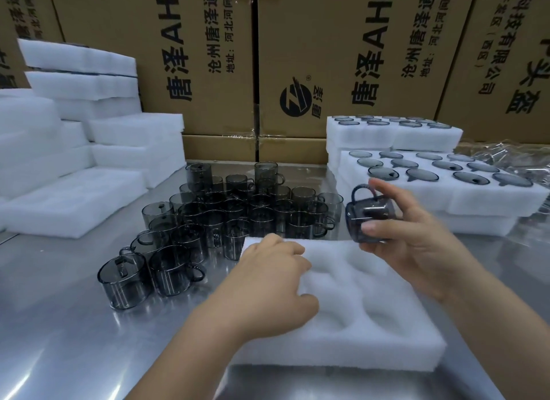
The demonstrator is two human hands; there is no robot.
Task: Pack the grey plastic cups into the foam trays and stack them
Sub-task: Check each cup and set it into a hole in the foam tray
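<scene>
Right hand (416,239) pinches 1 grey cup (370,218) above foam tray (372,328), left hand (272,283) rests on it, fingers bent (cartons (336,108) read "唐泽AH4").

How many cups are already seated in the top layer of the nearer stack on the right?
12: three rows of four cups sunk in the top foam layer of the nearer right stack. The taller stack behind holds more, partly hidden.

Holding cup (372,218) in R hand (416,245), tilted, handle up, over tray (387,328). Resting L hand (273,283) on tray's left part. Behind: loose cups (226,215) bunched on table (59,340). Far R: filled trays (482,200), stacked.
</scene>
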